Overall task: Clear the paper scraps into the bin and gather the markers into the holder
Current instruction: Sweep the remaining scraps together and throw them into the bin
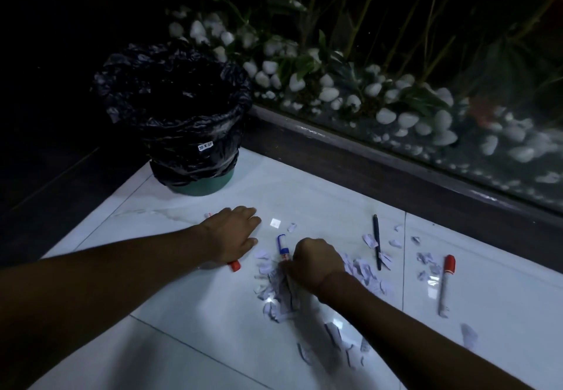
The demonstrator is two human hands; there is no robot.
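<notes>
We are bunching the paper scraps (278,292) at the floor's centre, our right hand (315,260) curling its grip around them; the left hand (233,234) is lying flat over a red-capped marker (234,265). The bin (182,121) is standing at eleven o'clock. Light, flimsy scraps scatter easily; we judge scooping from beneath safest.

The left hand (233,234) covers the middle of a red-capped marker (234,265) — only its two ends show — while the right hand (316,260) hides the blue-capped marker's (282,248) barrel, and the bin's (179,115) inside is too dark to read.
</notes>
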